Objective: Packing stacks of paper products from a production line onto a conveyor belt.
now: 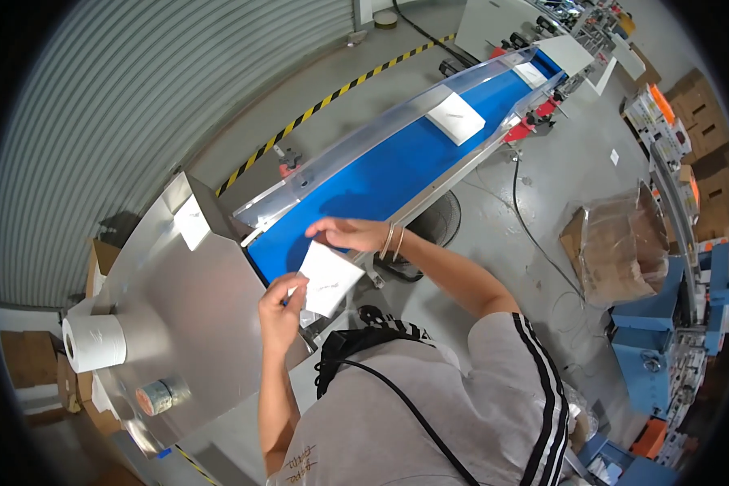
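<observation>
My left hand (282,312) grips a flat white square packet (330,279) by its near left edge, thumb on top. The packet has a small dark print and is tilted above the end of the blue conveyor belt (364,185). My right hand (348,234) is just beyond the packet's far edge, over the belt, with fingers stretched out and nothing seen in them. Whether its fingertips touch the packet is hard to tell. Farther up the belt lie a white packet stack (456,119) and another white packet (530,74).
Left of the belt stands a metal table (211,324) with a white paper roll (97,342), a tape roll (155,397) and a white packet (191,223) at its raised edge. Clear guards (332,162) line the belt. A floor fan (437,223) and a plastic-lined carton (624,251) stand to the right.
</observation>
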Demonstrator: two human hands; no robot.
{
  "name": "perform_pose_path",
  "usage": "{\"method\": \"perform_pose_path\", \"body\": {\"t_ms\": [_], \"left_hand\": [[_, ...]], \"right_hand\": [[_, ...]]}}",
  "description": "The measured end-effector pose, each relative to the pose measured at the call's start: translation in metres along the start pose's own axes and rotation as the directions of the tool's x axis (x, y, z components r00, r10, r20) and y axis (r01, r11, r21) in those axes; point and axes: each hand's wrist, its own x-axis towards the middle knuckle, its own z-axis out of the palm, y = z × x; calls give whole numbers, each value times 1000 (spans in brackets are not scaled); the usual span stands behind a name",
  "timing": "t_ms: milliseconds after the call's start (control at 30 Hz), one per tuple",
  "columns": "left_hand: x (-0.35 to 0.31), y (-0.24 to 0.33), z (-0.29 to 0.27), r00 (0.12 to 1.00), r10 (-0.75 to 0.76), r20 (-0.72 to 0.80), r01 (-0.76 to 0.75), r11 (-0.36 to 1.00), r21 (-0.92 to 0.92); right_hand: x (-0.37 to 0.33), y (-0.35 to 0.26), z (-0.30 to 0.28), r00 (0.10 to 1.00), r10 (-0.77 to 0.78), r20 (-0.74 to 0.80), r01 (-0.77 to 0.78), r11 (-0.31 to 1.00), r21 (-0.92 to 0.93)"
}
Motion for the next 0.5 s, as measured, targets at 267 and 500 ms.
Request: {"method": "perform_pose_path", "body": {"t_ms": [267,500], "left_hand": [[44,-18,34,993,-120,8,118,958,-261],[19,-53,30,988,-136,74,143,985,-100]], "right_hand": [[-18,-1,-52,905,347,-245,-356,934,5],[-49,14,-177,580,-90,-810,-734,372,-568]]}}
